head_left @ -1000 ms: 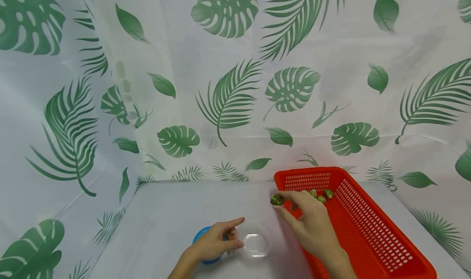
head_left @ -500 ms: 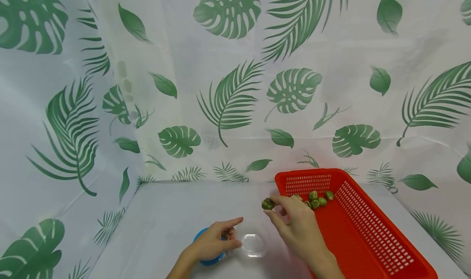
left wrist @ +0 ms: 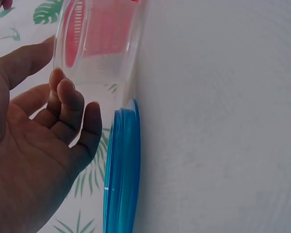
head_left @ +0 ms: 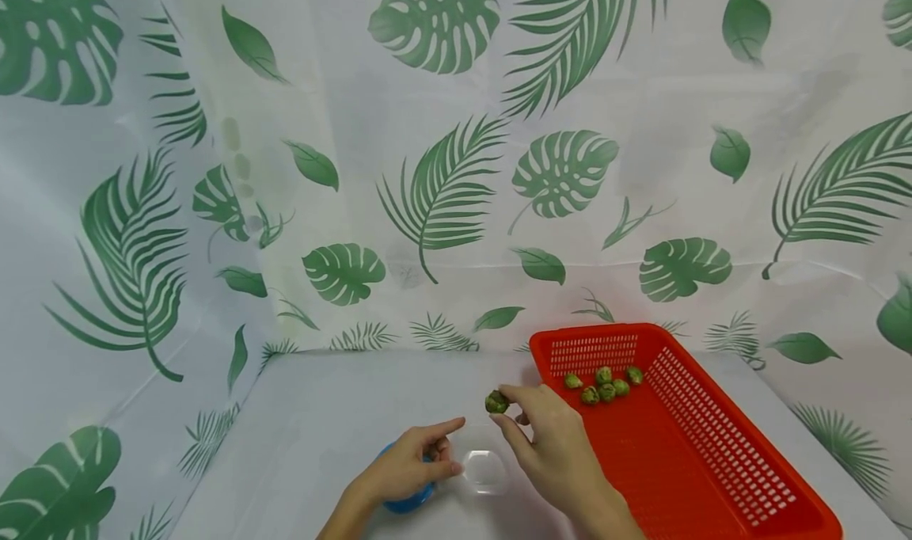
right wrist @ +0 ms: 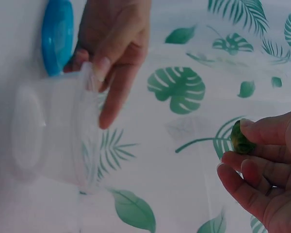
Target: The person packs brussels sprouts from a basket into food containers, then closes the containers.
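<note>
My right hand (head_left: 552, 445) pinches a Brussels sprout (head_left: 496, 401) between thumb and fingertips. It is raised near the far right side of a clear plastic container (head_left: 484, 475). In the right wrist view the sprout (right wrist: 241, 138) sits at the fingertips, with the other fingers bent below. My left hand (head_left: 406, 465) rests at the container's left rim, thumb tip right at the edge and index finger stretched out along it. Its other fingers are loosely bent, as the left wrist view shows. Partly under the left hand lies a round blue lid (head_left: 409, 502), also upright-looking in the sideways left wrist view.
A red perforated basket (head_left: 741, 437) stands at the right, with several Brussels sprouts (head_left: 606, 392) at its far left end. The white tabletop (head_left: 335, 413) meets a leaf-printed sheet (head_left: 456, 231) behind and at the sides.
My right hand has carried the sprout left, out from over the basket and toward the container, uncovering more sprouts behind it. The left hand has stayed almost in place.
</note>
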Demonstrator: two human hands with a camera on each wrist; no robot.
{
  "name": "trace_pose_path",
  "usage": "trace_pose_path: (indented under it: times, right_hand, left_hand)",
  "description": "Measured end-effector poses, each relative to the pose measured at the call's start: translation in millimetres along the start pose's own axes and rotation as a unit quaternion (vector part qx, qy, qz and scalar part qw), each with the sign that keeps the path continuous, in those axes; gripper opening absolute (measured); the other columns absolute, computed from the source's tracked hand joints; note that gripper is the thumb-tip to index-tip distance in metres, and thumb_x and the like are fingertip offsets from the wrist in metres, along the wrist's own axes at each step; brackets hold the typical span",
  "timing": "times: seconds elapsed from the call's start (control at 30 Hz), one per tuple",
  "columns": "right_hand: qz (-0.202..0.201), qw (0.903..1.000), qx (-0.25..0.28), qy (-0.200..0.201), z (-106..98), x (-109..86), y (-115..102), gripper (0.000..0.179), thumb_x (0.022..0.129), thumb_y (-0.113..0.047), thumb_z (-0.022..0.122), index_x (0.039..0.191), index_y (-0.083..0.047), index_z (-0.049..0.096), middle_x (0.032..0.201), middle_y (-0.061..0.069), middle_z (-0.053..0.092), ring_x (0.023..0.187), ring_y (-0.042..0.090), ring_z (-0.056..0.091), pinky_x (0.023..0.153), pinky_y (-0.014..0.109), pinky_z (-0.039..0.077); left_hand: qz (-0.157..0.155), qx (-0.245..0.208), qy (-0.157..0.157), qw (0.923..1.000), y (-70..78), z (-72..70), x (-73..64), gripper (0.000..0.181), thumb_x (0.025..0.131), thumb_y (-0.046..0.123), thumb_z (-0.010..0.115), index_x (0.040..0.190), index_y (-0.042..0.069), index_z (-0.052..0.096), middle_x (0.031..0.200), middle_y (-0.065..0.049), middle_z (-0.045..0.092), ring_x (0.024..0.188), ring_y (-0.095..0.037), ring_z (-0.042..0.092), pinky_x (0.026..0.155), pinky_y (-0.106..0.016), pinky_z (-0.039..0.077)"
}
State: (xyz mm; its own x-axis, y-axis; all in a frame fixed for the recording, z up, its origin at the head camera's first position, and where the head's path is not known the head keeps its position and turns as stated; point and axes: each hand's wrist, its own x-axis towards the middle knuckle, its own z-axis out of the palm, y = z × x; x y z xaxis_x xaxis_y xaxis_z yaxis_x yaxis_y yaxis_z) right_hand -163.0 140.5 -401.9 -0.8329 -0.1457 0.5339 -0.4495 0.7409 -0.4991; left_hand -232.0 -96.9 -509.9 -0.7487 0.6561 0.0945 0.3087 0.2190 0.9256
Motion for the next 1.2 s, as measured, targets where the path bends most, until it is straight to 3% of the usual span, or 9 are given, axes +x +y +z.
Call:
trace_pose_path:
  times: [0.13, 0.53, 0.7, 0.93, 1.2]
  right_hand:
    - [-0.004, 0.9998, 0.016, -0.008, 11, -1.6, -2, 0.033, 0.083, -0.011, 0.088, 0.114, -0.015, 0.075, 0.098, -0.011, 0.072, 0.086, 0.0, 0.06, 0.073, 0.022, 0.058]
    - [-0.037, 0.9992, 0.013, 0.007, 48, -9.2, 2, 0.031, 0.083, -0.011, 0.088, 0.111, -0.013, 0.075, 0.098, -0.009, 0.073, 0.083, 0.003, 0.057, 0.07, 0.021, 0.052]
    - [-0.029, 0.9986, 0.024, 0.037, 64, -10.6, 17, 0.031, 0.084, -0.013, 0.088, 0.111, -0.013, 0.076, 0.096, -0.008, 0.073, 0.079, 0.005, 0.055, 0.069, 0.021, 0.05]
    - [-0.068, 0.9933, 0.024, 0.09, 82, -10.8, 49, 0.031, 0.081, -0.013, 0.09, 0.109, -0.012, 0.076, 0.094, -0.005, 0.075, 0.075, 0.009, 0.055, 0.067, 0.022, 0.048]
    - [-0.075, 0.9938, 0.026, 0.078, 85, -11.3, 60, 0.029, 0.08, -0.016, 0.091, 0.106, -0.012, 0.077, 0.096, -0.003, 0.074, 0.085, 0.009, 0.06, 0.071, 0.025, 0.051]
  left_hand:
    - [-0.008, 0.016, 0.013, 0.9998, 1.8, -4.0, -1.9, 0.064, 0.097, 0.017, 0.074, 0.155, 0.007, 0.049, 0.087, 0.002, 0.059, 0.077, -0.004, 0.056, 0.077, -0.021, 0.047]
    - [-0.007, 0.018, 0.02, 0.9996, -4.3, -7.8, -4.9, 0.062, 0.098, 0.016, 0.073, 0.154, 0.006, 0.05, 0.085, 0.003, 0.056, 0.073, -0.003, 0.052, 0.068, -0.019, 0.043]
    - [-0.009, 0.028, 0.018, 0.9994, -2.7, -7.8, -1.1, 0.063, 0.098, 0.016, 0.073, 0.155, 0.007, 0.049, 0.084, 0.005, 0.056, 0.072, -0.003, 0.051, 0.068, -0.019, 0.043]
    - [-0.006, 0.032, 0.013, 0.9994, 0.4, -8.0, 1.5, 0.063, 0.098, 0.016, 0.072, 0.156, 0.007, 0.048, 0.085, 0.003, 0.056, 0.073, -0.005, 0.051, 0.07, -0.021, 0.043]
    - [-0.022, 0.027, 0.013, 0.9993, 0.2, -8.1, -0.9, 0.065, 0.098, 0.02, 0.073, 0.157, 0.01, 0.047, 0.085, 0.003, 0.056, 0.072, -0.004, 0.051, 0.068, -0.019, 0.042]
